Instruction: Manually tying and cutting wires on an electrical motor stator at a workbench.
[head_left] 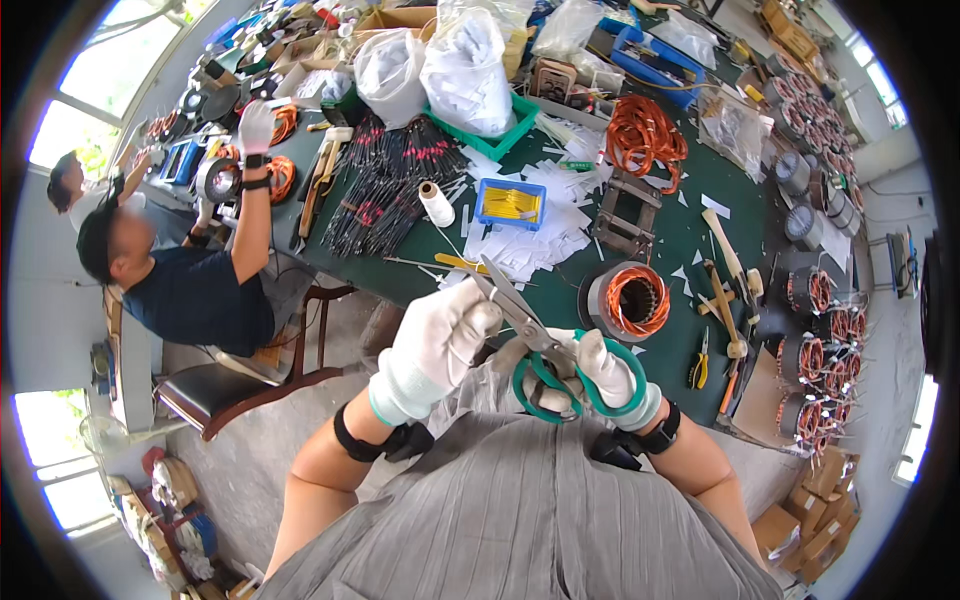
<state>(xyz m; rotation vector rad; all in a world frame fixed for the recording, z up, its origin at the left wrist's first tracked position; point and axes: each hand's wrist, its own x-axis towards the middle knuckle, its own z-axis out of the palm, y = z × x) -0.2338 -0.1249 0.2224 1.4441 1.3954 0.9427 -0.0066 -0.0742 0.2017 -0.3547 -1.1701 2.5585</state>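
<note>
A pair of scissors (pixel 528 325) with green handles is in my right hand (pixel 605 372), its gloved fingers through and around the loops. The blades point up and to the left, slightly apart. My left hand (pixel 440 335), also in a white glove, is closed beside the blades; whatever its fingers pinch is too small to make out. Just beyond the hands, a stator (pixel 632 303) wound with orange copper wire stands on the green table (pixel 545 300). A blue tray (pixel 511 204) of yellow strips rests on a heap of white paper slips (pixel 530 245).
Black wire leads (pixel 385 185) and a thread spool (pixel 436 203) lie left of the tray. Mallets (pixel 735 260), pliers (pixel 699 362) and an iron frame (pixel 627 215) lie to the right. More stators (pixel 803 370) line the right side. At left, a co-worker (pixel 200 290) sits near a chair (pixel 240 390).
</note>
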